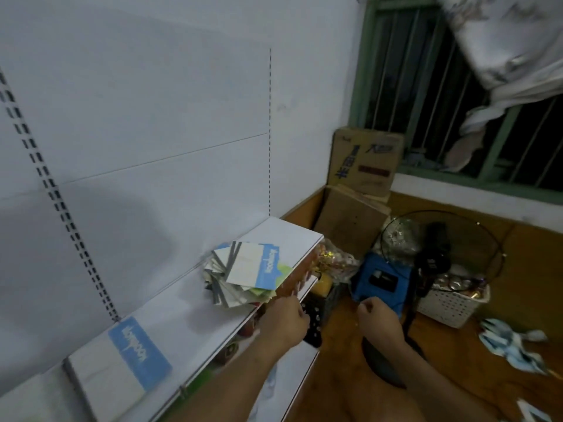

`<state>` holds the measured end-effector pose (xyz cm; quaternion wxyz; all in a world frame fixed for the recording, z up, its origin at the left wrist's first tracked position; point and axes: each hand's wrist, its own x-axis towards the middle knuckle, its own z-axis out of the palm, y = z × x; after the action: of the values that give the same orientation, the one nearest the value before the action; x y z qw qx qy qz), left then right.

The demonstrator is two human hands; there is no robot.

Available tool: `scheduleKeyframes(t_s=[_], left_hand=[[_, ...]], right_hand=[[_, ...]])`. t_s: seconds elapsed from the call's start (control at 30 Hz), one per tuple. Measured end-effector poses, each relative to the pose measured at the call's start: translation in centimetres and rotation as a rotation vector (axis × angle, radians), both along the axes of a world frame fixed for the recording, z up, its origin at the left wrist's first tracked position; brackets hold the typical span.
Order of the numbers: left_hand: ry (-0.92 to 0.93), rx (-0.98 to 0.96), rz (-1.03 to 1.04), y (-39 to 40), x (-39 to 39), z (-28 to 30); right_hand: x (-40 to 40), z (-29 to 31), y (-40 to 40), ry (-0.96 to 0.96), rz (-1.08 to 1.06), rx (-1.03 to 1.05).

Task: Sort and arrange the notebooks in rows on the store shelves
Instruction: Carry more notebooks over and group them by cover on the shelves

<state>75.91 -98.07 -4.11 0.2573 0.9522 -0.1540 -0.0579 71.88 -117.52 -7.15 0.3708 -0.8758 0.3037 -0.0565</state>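
Observation:
A messy pile of white-and-blue notebooks (243, 271) lies fanned out near the right end of the white top shelf (182, 303). One more notebook (122, 360) with a blue band lies flat on the same shelf at the lower left. My left hand (285, 319) hovers at the shelf's front edge just below the pile, fingers curled, holding nothing. To its right my right hand (376, 316) hangs in the air over the floor, fingers curled in, also with nothing in it.
A lower shelf (289, 379) juts out under the top one. Beyond the shelf end stand cardboard boxes (364, 159), a blue stool (380, 278), a floor fan (438, 254) and a white basket (447, 306). Scraps of paper (511, 342) lie on the wooden floor.

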Motion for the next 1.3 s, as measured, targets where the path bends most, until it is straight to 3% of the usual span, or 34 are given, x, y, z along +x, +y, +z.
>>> scheduleKeyframes(t_s=[0.33, 0.7, 0.83, 0.93, 1.07, 1.3], left_hand=[[-0.01, -0.047, 0.161, -4.9, 4.9, -1.0], [-0.111, 0.091, 0.506, 2.4, 15.7, -1.7], [0.058, 0.181, 0.615, 4.8, 18.1, -2.7], [0.174, 0.115, 0.623, 5.5, 18.9, -3.8], [0.187, -0.013, 0.691, 5.6, 19.5, -4.3], [0.192, -0.103, 0.808, 4.7, 19.6, -3.0]], right_hand=[[6.1, -1.3, -5.8, 0.04, 0.133, 0.018], [20.0, -0.5, 3.0, -0.009, 0.418, 0.076], [23.7, -0.4, 6.3, 0.079, 0.504, 0.053], [25.3, -1.5, 8.0, 0.124, 0.531, -0.007], [26.2, -2.4, 9.5, 0.17, 0.448, 0.043], [27.8, -2.9, 9.2, 0.165, 0.596, 0.069]])
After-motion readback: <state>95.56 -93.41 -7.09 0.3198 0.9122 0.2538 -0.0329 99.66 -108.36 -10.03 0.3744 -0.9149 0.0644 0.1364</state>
